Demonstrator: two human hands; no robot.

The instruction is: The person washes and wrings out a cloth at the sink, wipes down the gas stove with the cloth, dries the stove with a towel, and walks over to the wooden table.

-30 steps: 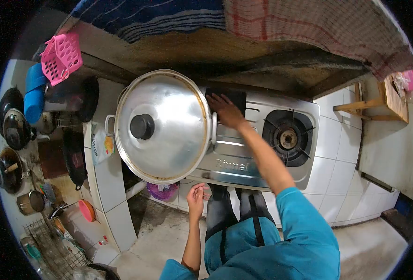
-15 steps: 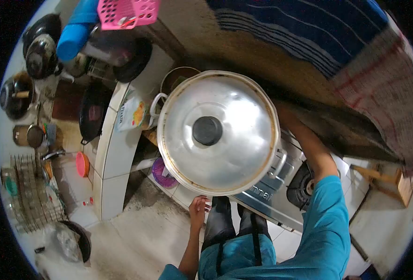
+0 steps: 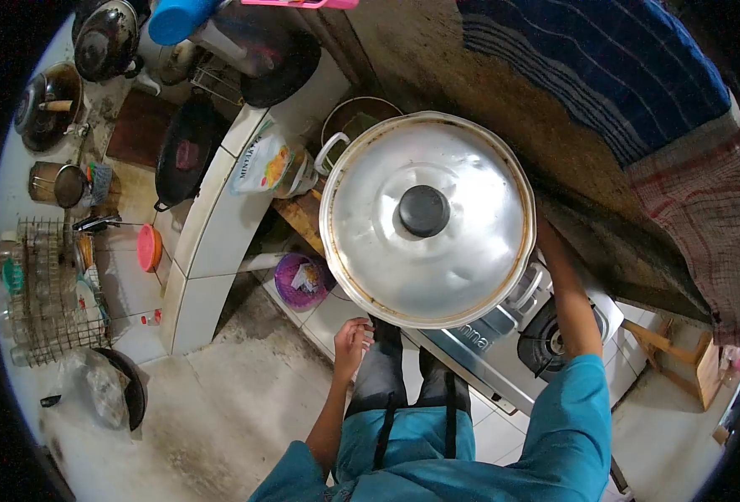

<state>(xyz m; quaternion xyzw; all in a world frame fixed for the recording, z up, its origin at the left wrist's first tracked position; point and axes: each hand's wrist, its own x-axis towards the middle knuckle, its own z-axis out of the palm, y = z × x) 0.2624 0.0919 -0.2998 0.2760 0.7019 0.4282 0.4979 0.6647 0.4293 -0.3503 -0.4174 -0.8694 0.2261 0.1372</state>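
A large silver steamer pot with a domed lid (image 3: 470,201) and a black knob (image 3: 424,211) stands over the stove (image 3: 504,339). My right forearm (image 3: 569,305) reaches behind the pot's right side, and the hand there is hidden by the pot. Just below the pot's front rim hangs my left hand (image 3: 353,336), fingers loosely curled and slightly apart, with nothing visible in it. White-metal handles (image 3: 330,155) stick out at the pot's sides.
Left of the pot, a tiled ledge (image 3: 211,243) carries a cooking-oil pouch (image 3: 261,163). A purple basket (image 3: 301,282) sits below. A bare burner (image 3: 550,339) is at right. Cloths (image 3: 604,75) hang behind. A dish rack (image 3: 60,293) and pans stand far left.
The camera view has shifted, so the pot and ledge sit further right and slightly higher. My left hand still hangs near the pot's front rim, and my right arm still reaches behind the pot.
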